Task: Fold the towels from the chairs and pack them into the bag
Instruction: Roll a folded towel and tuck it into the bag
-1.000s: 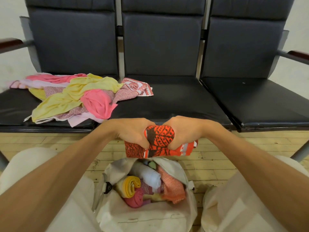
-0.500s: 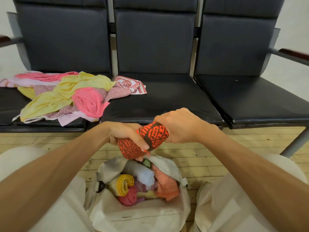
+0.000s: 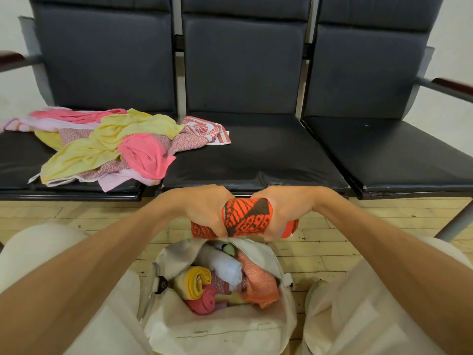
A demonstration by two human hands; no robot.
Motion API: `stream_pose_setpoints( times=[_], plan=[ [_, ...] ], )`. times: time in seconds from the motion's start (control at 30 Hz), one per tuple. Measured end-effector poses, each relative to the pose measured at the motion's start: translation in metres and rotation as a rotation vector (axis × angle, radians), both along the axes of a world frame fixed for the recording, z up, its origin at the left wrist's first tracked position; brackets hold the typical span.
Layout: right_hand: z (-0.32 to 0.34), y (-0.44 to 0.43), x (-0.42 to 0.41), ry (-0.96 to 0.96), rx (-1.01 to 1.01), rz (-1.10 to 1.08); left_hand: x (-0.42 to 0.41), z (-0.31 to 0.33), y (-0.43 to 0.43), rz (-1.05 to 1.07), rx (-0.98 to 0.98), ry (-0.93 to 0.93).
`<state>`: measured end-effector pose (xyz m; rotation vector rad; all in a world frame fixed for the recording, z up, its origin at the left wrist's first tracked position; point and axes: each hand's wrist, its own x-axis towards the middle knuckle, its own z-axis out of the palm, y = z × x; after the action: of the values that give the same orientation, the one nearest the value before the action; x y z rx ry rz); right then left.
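Note:
A rolled orange towel with a dark pattern (image 3: 247,217) is held level just above the open cream bag (image 3: 220,331). My left hand (image 3: 204,211) grips its left part and my right hand (image 3: 286,208) grips its right part, fingers curled round the roll. Inside the bag lie several rolled towels: a yellow one (image 3: 195,281), a white one (image 3: 225,265), a salmon one (image 3: 261,283) and a pink one (image 3: 204,302). A heap of unfolded towels (image 3: 112,147), yellow, pink and red-patterned, lies on the left chair seat.
Three joined black chairs (image 3: 256,155) stand in front of me on a wooden floor (image 3: 332,239). The bag sits between my knees (image 3: 358,316). Armrests (image 3: 453,85) stick out at both ends of the row.
The towel has gone from a loose fold to a tight roll. Both hands have come back level, one on each end, a little above the bag.

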<state>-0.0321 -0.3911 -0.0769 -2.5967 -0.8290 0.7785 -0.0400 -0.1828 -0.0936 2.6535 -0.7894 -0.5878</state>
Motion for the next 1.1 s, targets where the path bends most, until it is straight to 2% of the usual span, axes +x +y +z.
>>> stream_pose_setpoints(
  times=[0.13,0.27,0.33,0.47,0.57,0.63,0.73,0.83,0.97,1.03,1.1],
  plan=[
    [-0.002,0.0,-0.003,-0.228,0.078,-0.087,-0.005,0.001,0.0,0.068,0.058,-0.305],
    [-0.007,-0.004,-0.004,-0.296,0.164,-0.136,-0.006,-0.004,0.006,0.106,0.034,-0.535],
    [-0.011,-0.006,-0.007,-0.299,0.2,-0.153,-0.006,-0.01,0.011,0.123,-0.012,-0.59],
    [-0.021,-0.014,-0.011,-0.222,0.32,-0.209,-0.002,-0.028,0.017,0.18,-0.03,-0.471],
    [-0.04,-0.015,-0.015,-0.184,0.263,-0.213,-0.005,-0.043,0.023,0.176,-0.131,-0.289],
    [-0.06,-0.012,-0.017,-0.123,0.207,-0.185,-0.011,-0.055,0.024,0.166,-0.032,-0.167],
    [-0.094,-0.013,-0.02,0.048,0.169,-0.19,-0.015,-0.088,0.017,0.106,0.011,0.016],
    [-0.127,-0.025,-0.028,0.233,0.202,-0.301,-0.016,-0.125,0.01,0.088,0.0,0.205],
    [-0.17,-0.047,-0.035,0.515,0.265,-0.449,-0.007,-0.174,-0.005,0.024,0.052,0.184],
    [-0.189,-0.057,-0.037,0.627,0.358,-0.515,-0.001,-0.181,-0.01,-0.012,0.064,0.174],
    [-0.206,-0.062,-0.041,0.73,0.458,-0.586,0.009,-0.181,-0.009,0.027,-0.051,0.149]
  ],
)
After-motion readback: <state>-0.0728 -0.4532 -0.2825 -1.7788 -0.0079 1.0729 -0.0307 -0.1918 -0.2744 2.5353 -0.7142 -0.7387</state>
